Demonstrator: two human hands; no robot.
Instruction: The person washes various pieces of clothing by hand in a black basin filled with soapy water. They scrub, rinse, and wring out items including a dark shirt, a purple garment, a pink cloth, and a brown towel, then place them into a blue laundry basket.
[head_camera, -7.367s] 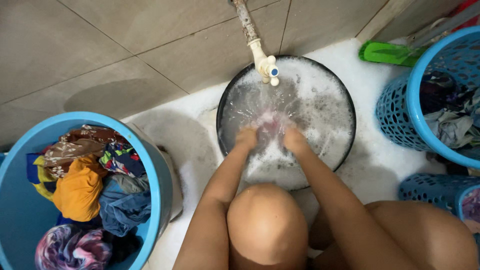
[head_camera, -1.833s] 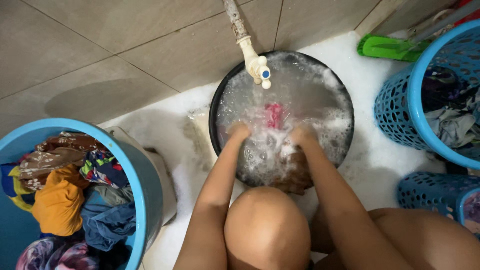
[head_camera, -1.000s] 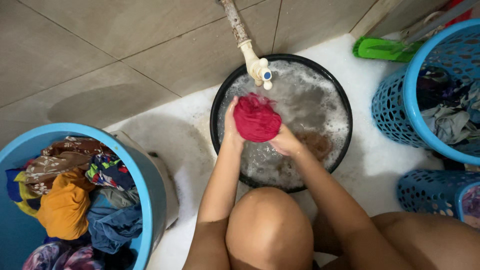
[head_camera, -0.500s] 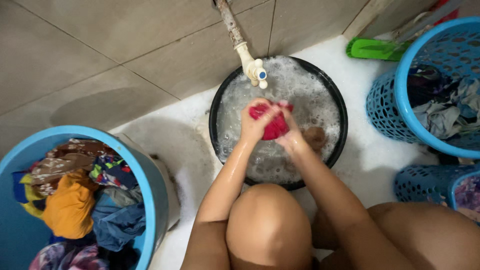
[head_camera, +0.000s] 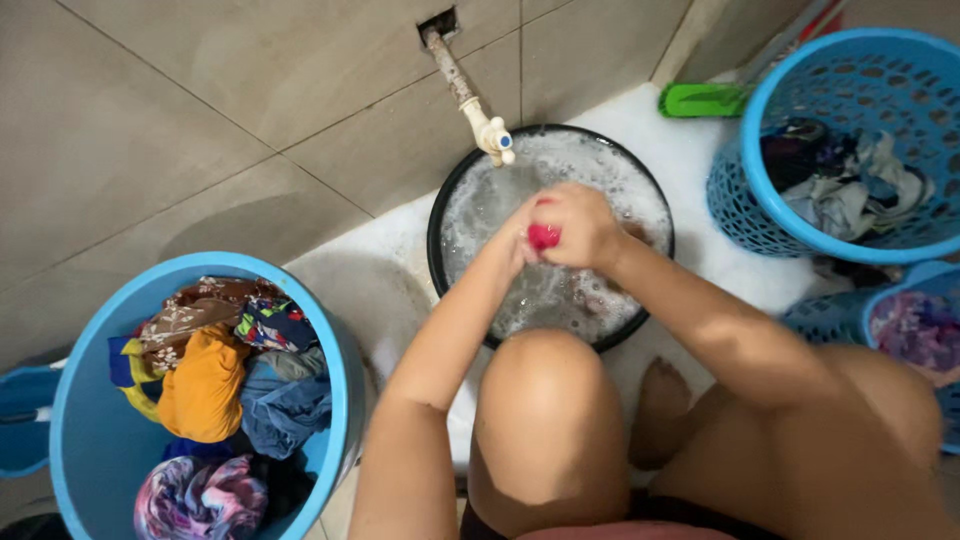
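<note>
Hands meet above the basin (head_camera: 436, 225), head view. Right hand (head_camera: 580, 228) is wrapped over a red cloth (head_camera: 543, 237), fingers clenched tight on it; left hand (head_camera: 515, 235) presses the same cloth from the other side, fingers curled around it. Only a small patch of cloth shows between them. Basin holds foamy water, directly under the tap (head_camera: 491, 134). Blue bucket (head_camera: 340, 350) of mixed clothes stands to the left, blue basket (head_camera: 745, 200) of laundry to the right, green brush (head_camera: 700, 98) beside it.
</note>
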